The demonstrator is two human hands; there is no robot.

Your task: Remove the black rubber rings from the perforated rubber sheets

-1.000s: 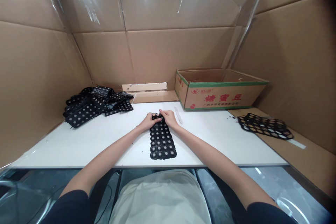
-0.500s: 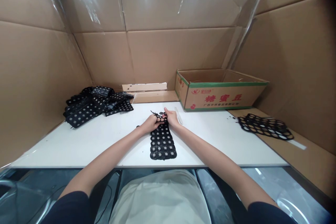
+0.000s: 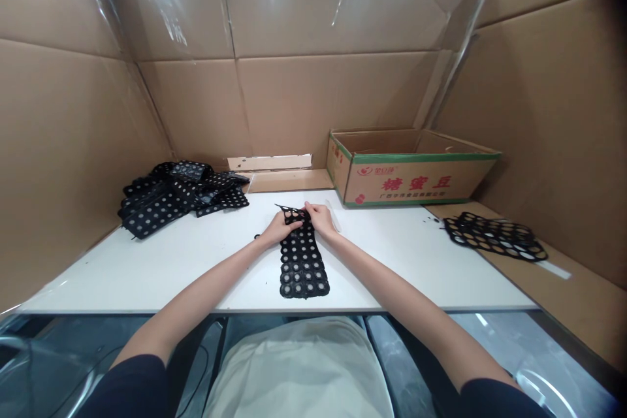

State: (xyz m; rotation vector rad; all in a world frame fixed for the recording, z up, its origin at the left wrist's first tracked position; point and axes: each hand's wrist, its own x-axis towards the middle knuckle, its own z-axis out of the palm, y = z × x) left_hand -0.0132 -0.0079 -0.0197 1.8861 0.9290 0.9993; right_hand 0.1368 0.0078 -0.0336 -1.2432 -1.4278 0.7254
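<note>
A black strip with rows of pale round dots [image 3: 304, 264] lies on the white table in front of me, its near end flat. My left hand [image 3: 280, 228] grips the left side of its upper part, thumb across the dots. At the upper right edge, my right hand [image 3: 321, 219] pinches the strip between closed fingers. Thin black mesh shows at the far end, close to both hands; its exact join to the strip is too small to tell.
Black dotted strips [image 3: 183, 196] are heaped at the back left. A cardboard box with green edges [image 3: 416, 179] stands at the back right. Black netting with round holes [image 3: 494, 236] lies at the right. Cardboard walls [image 3: 289, 104] surround the white table [image 3: 196, 274].
The mesh at the far end has flattened and shifted slightly left. My left hand has moved a little left, and its thumb now lies over the strip.
</note>
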